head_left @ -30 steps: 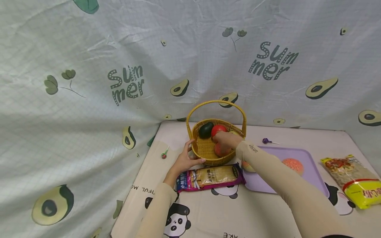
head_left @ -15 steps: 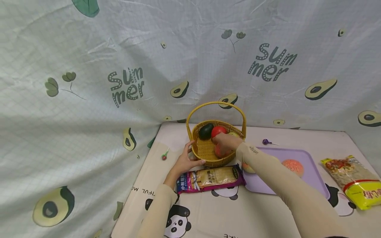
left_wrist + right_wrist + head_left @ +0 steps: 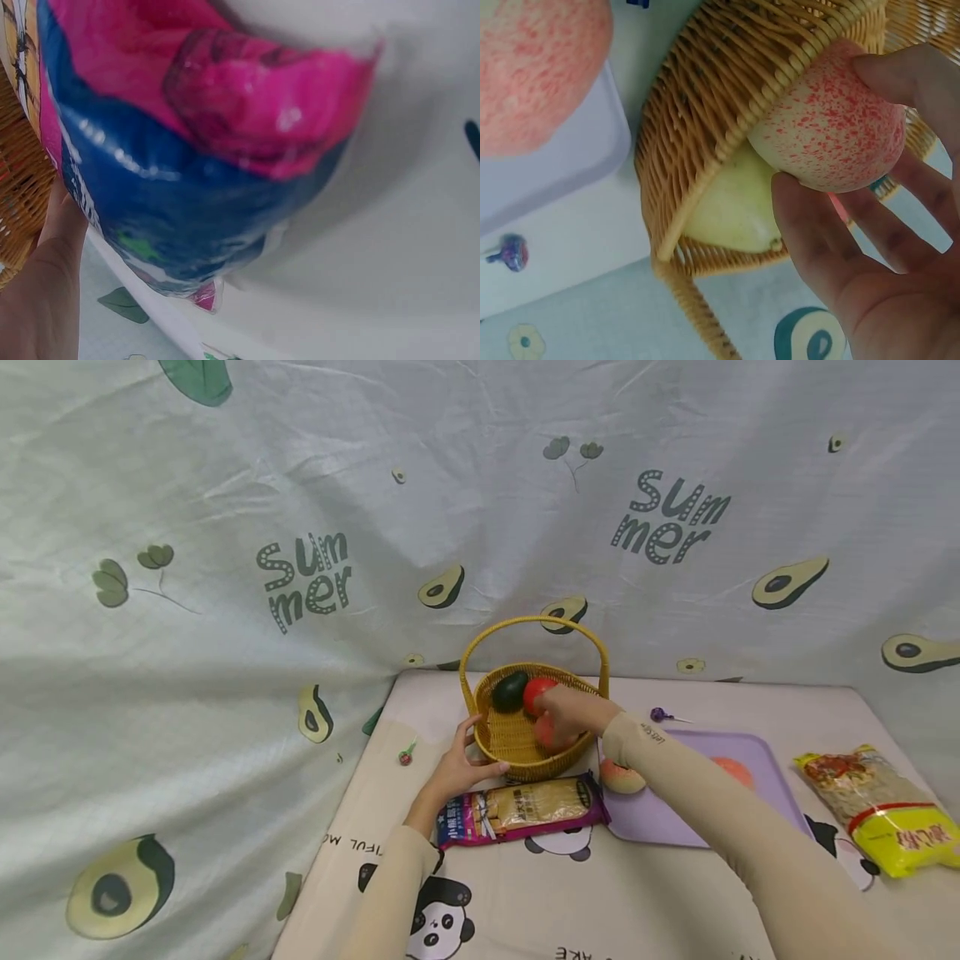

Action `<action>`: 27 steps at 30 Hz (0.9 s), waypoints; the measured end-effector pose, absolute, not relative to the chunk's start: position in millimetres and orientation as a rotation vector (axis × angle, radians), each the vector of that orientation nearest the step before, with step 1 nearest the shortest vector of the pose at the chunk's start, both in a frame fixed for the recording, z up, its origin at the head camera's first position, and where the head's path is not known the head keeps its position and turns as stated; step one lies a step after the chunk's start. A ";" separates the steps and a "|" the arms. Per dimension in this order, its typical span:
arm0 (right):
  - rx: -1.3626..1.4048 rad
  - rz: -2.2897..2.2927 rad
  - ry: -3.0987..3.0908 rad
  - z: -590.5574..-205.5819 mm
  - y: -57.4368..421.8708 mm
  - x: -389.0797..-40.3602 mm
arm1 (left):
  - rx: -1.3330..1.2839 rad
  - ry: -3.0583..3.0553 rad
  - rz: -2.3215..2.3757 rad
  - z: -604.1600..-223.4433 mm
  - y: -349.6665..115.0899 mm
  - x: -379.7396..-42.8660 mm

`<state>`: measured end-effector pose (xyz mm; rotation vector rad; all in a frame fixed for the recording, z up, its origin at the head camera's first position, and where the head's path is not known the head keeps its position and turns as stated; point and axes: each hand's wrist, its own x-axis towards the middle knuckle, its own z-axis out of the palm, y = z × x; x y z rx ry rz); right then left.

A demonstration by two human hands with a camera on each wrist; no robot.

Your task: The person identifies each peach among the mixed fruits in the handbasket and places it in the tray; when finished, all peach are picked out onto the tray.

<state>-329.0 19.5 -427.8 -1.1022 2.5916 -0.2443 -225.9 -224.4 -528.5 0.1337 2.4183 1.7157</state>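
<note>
A yellow wicker basket (image 3: 540, 770) with a tall handle stands near the back of the table. My left hand (image 3: 459, 768) holds its left front side, thumb at the front and fingers at the left rim. In the right wrist view, my right hand (image 3: 885, 255) grips a speckled pink-and-white peach (image 3: 832, 120) at the basket's rim, between thumb and fingers. A pale yellow-green fruit (image 3: 735, 202) lies in the basket beneath it. A dark green avocado (image 3: 510, 692) and a red round fruit or vegetable (image 3: 537, 693) lie at the basket's back.
A noodle packet (image 3: 525, 810) lies before the basket. To the right are a lilac tray (image 3: 660, 827), a peach (image 3: 621, 777) at its left edge, another peach (image 3: 733, 770) on it, and a yellow-ended bag (image 3: 900, 835). Lollipops lie left (image 3: 406, 757) and right (image 3: 660, 714).
The head view has shifted slightly. My right hand, with the peach, has moved a little rightward relative to the basket and now covers the yellowish fruit. My left hand stays on the basket.
</note>
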 end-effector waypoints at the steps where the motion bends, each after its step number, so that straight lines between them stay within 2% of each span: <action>1: -1.117 -0.249 2.598 -425.0 21.1 -328.9 | 0.129 2.420 1.718 -527.7 -224.5 -225.9; 11: -1.216 -0.370 2.639 -393.1 46.8 -316.5 | 0.117 2.404 1.745 -528.6 -221.6 -225.9; 20: -1.178 -0.460 2.709 -367.4 95.9 -313.7 | 0.125 2.419 1.740 -532.7 -222.8 -227.1; 27: -1.006 -0.516 2.770 -349.9 147.1 -303.7 | 0.135 2.439 1.718 -534.5 -221.5 -228.3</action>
